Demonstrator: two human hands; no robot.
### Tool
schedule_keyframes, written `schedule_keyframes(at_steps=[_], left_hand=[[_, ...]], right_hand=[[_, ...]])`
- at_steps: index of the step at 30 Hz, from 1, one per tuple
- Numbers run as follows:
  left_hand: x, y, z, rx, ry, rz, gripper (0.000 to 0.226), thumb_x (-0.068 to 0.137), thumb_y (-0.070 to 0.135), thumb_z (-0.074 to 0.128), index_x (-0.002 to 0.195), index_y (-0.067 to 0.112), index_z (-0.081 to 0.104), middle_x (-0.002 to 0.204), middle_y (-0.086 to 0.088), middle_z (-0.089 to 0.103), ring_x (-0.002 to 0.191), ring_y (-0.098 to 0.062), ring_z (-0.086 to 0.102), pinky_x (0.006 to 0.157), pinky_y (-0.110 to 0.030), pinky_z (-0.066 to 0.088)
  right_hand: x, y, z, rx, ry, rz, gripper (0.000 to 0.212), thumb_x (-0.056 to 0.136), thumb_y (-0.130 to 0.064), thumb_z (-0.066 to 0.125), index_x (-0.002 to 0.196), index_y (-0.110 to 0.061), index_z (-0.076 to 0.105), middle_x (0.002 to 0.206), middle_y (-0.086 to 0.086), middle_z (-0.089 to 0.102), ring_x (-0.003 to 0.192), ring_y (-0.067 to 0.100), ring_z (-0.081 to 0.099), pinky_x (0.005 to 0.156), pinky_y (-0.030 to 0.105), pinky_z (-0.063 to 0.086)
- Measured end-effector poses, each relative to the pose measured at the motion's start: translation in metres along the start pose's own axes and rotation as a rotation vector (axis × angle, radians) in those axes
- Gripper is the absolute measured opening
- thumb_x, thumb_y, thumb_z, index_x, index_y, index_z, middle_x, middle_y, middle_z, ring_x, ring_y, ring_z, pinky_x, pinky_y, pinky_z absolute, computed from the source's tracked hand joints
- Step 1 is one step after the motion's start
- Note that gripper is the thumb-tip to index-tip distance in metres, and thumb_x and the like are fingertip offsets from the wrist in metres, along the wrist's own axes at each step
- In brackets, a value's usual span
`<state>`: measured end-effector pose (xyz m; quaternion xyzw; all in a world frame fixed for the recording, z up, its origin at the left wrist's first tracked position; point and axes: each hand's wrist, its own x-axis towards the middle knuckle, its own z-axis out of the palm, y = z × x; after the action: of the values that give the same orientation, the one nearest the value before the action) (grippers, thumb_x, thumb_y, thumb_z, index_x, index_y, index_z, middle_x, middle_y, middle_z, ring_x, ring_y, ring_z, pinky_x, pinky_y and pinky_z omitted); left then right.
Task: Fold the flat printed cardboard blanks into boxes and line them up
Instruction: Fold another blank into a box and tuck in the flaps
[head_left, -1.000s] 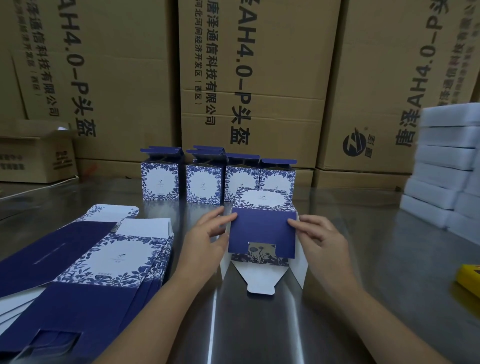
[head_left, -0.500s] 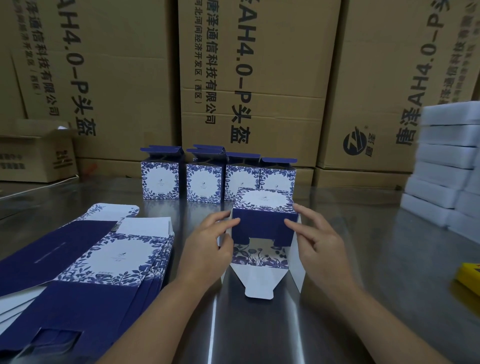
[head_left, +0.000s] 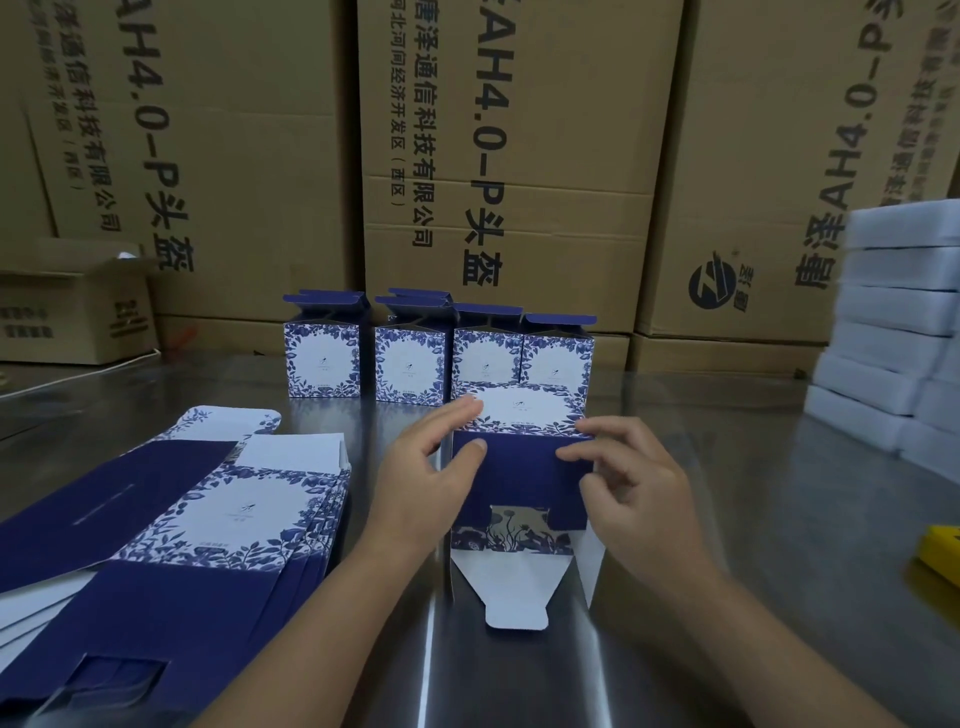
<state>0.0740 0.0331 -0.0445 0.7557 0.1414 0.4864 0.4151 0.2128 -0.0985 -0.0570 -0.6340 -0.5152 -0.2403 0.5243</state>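
Observation:
A half-formed blue and white floral box (head_left: 522, 467) lies on its side on the steel table (head_left: 753, 493), its open end and white tuck flap (head_left: 514, 597) toward me. My left hand (head_left: 423, 478) holds its left edge, fingers on the white top panel and thumb on the dark blue flap. My right hand (head_left: 631, 499) presses fingertips on that flap at the right edge. Several folded boxes (head_left: 436, 358) stand in a row behind it. A stack of flat blanks (head_left: 208, 525) lies at the left.
Large brown shipping cartons (head_left: 509, 156) wall off the back of the table. White flat boxes (head_left: 898, 322) are stacked at the right. A yellow object (head_left: 940, 556) sits at the right edge. A small open carton (head_left: 72, 306) stands at the far left.
The dark blue flap has been pushed down over the box's open end, after being lifted half a second ago. Both hands shifted slightly along the box's edges.

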Motion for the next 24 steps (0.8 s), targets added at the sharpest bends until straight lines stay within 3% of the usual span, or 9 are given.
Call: schedule_keyframes(at_steps=[4,9,13,16,19,24], left_hand=[[-0.0011,0.0019,0.0035,0.084,-0.041,0.035,0.031,0.088,0.010,0.063,0.098,0.040,0.064,0.114,0.030,0.055,0.110,0.022,0.044,0.097,-0.008,0.036],[-0.0017,-0.0016,0.0043,0.192,-0.005,0.103,0.024,0.086,0.013,0.066,0.105,0.028,0.070,0.106,0.036,0.053,0.106,0.022,0.046,0.096,-0.009,0.037],[-0.0001,-0.0027,0.0039,0.249,0.022,0.137,0.022,0.086,0.014,0.067,0.105,0.024,0.072,0.101,0.038,0.052,0.104,0.013,0.050,0.095,-0.017,0.042],[-0.0003,-0.0022,0.0039,0.259,0.028,0.149,0.022,0.085,0.015,0.068,0.104,0.025,0.073,0.100,0.037,0.054,0.106,0.005,0.055,0.094,-0.023,0.047],[0.0001,-0.0026,0.0041,0.255,0.032,0.153,0.021,0.084,0.015,0.069,0.102,0.026,0.074,0.101,0.031,0.059,0.106,0.002,0.058,0.092,-0.033,0.051],[0.0008,-0.0024,0.0034,0.249,0.029,0.148,0.021,0.084,0.014,0.069,0.100,0.028,0.074,0.099,0.032,0.058,0.105,-0.001,0.059,0.094,-0.033,0.050]], right_hand=[[0.0026,-0.0053,-0.0049,-0.010,0.013,0.052,0.023,0.074,-0.017,0.055,0.091,-0.027,0.068,0.095,-0.017,0.055,0.085,0.005,0.053,0.068,0.008,0.039],[0.0036,-0.0043,-0.0057,-0.049,-0.023,0.086,0.024,0.080,-0.015,0.070,0.103,-0.023,0.071,0.094,-0.013,0.053,0.094,0.009,0.053,0.075,0.017,0.043],[0.0055,-0.0043,-0.0045,-0.080,-0.010,0.056,0.021,0.080,-0.013,0.072,0.099,-0.021,0.073,0.090,-0.012,0.053,0.092,0.011,0.053,0.073,0.008,0.039],[0.0063,-0.0038,-0.0051,-0.079,0.021,0.042,0.019,0.078,-0.010,0.073,0.095,-0.020,0.075,0.086,-0.011,0.054,0.087,0.014,0.054,0.069,0.012,0.039],[0.0072,-0.0033,-0.0050,-0.089,0.056,0.021,0.018,0.076,-0.007,0.076,0.090,-0.018,0.076,0.082,-0.011,0.055,0.082,0.016,0.055,0.068,0.008,0.037],[0.0078,-0.0032,-0.0050,-0.092,0.059,0.018,0.019,0.076,-0.006,0.076,0.089,-0.020,0.076,0.080,-0.018,0.054,0.078,0.011,0.052,0.067,0.005,0.035]])
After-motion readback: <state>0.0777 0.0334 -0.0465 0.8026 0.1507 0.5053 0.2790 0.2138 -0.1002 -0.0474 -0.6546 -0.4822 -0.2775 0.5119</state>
